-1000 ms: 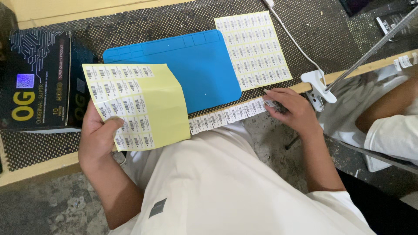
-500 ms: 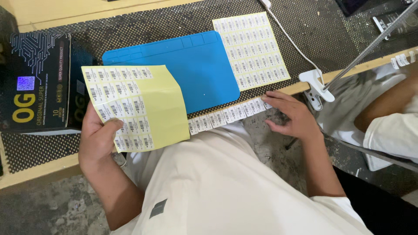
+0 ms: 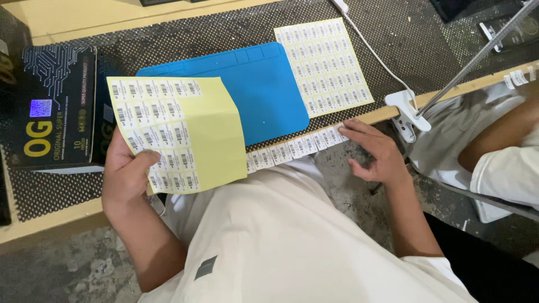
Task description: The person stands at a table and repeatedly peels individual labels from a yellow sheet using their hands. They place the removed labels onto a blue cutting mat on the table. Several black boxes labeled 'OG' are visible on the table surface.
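Note:
My left hand point(image 3: 126, 174) holds a yellow backing sheet point(image 3: 210, 134) by its lower left corner; barcode stickers cover its left part, the right part is bare. My right hand point(image 3: 377, 151) rests with spread fingers at the table's front edge, its fingertips on the right end of a row of barcode stickers point(image 3: 292, 148) stuck along that edge. It holds nothing. A blue silicone mat point(image 3: 264, 90) lies behind the sheet, and a full sheet of barcode stickers point(image 3: 324, 56) lies to the mat's right.
A black carton point(image 3: 53, 106) stands at the left on the dark perforated table mat point(image 3: 415, 39). A white clamp point(image 3: 409, 109) with a metal rod grips the table edge at right, with a white cable behind. Another person's arm point(image 3: 505, 140) is at far right.
My right hand has let go of the sticker it was pinching and opened, sliding slightly down and right along the sticker row. The yellow sheet has lifted slightly upward.

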